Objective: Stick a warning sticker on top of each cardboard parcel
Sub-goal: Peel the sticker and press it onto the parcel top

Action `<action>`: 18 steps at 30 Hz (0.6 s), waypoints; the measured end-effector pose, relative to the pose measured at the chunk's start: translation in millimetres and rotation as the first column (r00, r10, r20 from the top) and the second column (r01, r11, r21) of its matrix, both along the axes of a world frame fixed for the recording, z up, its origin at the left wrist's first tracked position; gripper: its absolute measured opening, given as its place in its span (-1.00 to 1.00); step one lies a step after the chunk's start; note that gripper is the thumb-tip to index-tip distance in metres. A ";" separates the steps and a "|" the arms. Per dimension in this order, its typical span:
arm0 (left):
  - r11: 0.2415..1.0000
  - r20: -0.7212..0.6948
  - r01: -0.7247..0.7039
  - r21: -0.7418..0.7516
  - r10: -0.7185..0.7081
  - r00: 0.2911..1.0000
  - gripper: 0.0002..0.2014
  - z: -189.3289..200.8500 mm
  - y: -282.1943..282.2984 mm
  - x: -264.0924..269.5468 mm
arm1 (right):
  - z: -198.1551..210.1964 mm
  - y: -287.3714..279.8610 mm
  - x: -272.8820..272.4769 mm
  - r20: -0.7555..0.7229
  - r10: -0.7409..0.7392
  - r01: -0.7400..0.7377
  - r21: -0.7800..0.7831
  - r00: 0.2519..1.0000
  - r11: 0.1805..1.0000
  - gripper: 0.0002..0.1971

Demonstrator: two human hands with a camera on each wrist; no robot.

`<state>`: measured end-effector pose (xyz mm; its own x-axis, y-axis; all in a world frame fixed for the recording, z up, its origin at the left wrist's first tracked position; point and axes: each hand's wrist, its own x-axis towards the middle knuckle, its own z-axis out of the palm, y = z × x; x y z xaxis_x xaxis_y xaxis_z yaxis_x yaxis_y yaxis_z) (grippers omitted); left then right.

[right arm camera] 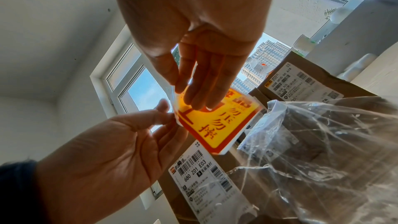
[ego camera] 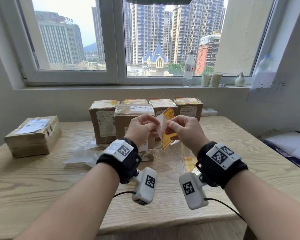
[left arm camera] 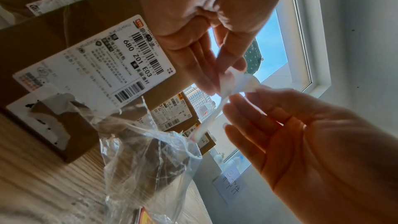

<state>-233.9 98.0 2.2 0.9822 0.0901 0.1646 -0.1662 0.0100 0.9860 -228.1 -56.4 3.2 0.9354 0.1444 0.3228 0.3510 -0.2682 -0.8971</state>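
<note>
Both hands are raised over the table in the head view, with a yellow and red warning sticker [ego camera: 169, 115] [right arm camera: 217, 122] between them. My left hand [ego camera: 153, 124] [left arm camera: 226, 74] pinches a corner of its white backing paper [ego camera: 162, 126] [left arm camera: 237, 81], which is partly peeled away. My right hand [ego camera: 170, 125] [right arm camera: 200, 94] pinches the sticker. Just beyond the hands stands a brown parcel [ego camera: 133, 116] with a bare taped top. Several parcels [ego camera: 188, 104] behind it carry yellow stickers on top. A flat parcel [ego camera: 33, 135] lies at the left.
A clear plastic bag [ego camera: 163, 152] and more stickers [ego camera: 189, 162] lie under my hands on the wooden table [ego camera: 42, 179], with loose backing papers [ego camera: 81, 155] to the left. The windowsill holds a water bottle [ego camera: 188, 70], paper cups [ego camera: 211, 80] and a small vase [ego camera: 239, 80].
</note>
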 end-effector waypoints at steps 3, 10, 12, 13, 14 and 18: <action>0.999 0.021 -0.023 0.044 0.022 1.000 -0.85 0.9 -1.0 -4.2 | 2.3 1.0 -3.1 -0.001 0.015 -0.015 0.031 1.000 0.999 -0.82; 0.990 0.041 -0.131 0.056 0.129 0.991 -0.82 5.1 4.0 -6.9 | 6.9 0.3 -5.1 -0.010 -0.012 0.013 0.100 1.000 0.995 -0.82; 0.984 0.035 -0.158 0.077 0.156 0.987 -0.80 9.8 11.2 -8.9 | 8.9 -1.2 -4.8 -0.018 -0.021 0.023 0.130 1.000 0.991 -0.82; 0.985 0.035 -0.163 0.061 0.161 0.986 -0.78 13.1 15.2 -10.2 | 10.3 -1.8 -4.7 -0.019 -0.028 0.031 0.145 0.999 0.989 -0.82; 0.986 0.041 -0.166 0.032 0.165 0.985 -0.76 16.8 19.6 -10.9 | 11.9 -1.9 -4.4 -0.023 -0.035 0.038 0.163 0.999 0.986 -0.82; 0.964 0.122 -0.264 -0.036 0.266 0.956 -0.68 32.9 42.8 -10.7 | 21.9 2.8 -4.3 -0.032 -0.045 0.052 0.262 0.998 0.964 -0.82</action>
<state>-244.6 140.8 35.2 0.8944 0.3487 0.2799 -0.2869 -0.0327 0.9574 -232.4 -53.6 25.1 0.9476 0.0119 0.3192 0.3194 -0.0376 -0.9469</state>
